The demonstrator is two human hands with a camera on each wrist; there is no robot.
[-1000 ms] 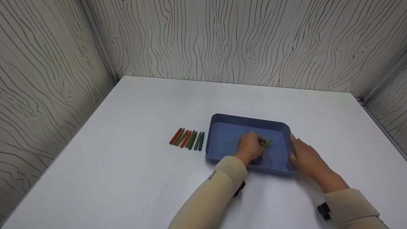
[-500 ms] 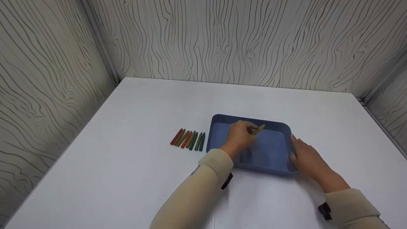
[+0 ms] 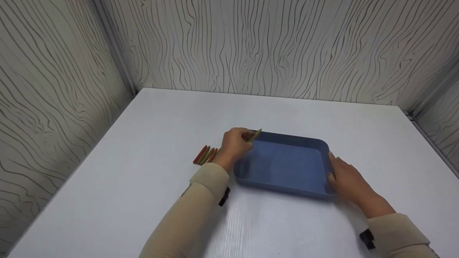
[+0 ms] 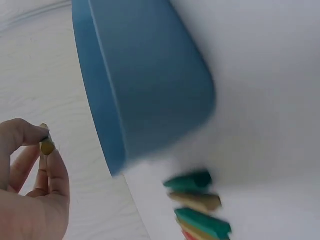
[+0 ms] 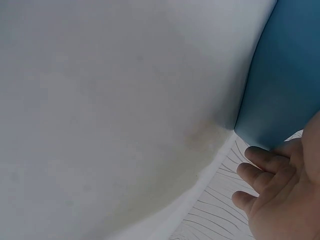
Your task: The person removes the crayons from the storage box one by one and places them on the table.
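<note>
In the head view my left hand (image 3: 235,145) is above the left end of the blue tray (image 3: 287,186), pinching a yellow-olive crayon (image 3: 255,135) tilted up to the right. The left wrist view shows the crayon's end (image 4: 47,146) between thumb and fingertips, beside the tray's wall (image 4: 160,85). A row of crayons (image 3: 205,155), red, olive and orange, lies left of the tray, partly hidden by the left hand. Several green and tan crayons (image 4: 197,202) appear blurred below the tray's corner. My right hand (image 3: 348,179) holds the tray's right wall, thumb and forefinger at the rim.
A white table (image 3: 272,225) carries everything. Wood-grain patterned panels (image 3: 251,46) stand along its back and sides. The tray's inside shows a bare blue floor (image 3: 290,161).
My left hand has lifted the crayon from the tray's right half and carried it left to the tray's upper left corner, now covering part of the crayon row. The right hand stays put.
</note>
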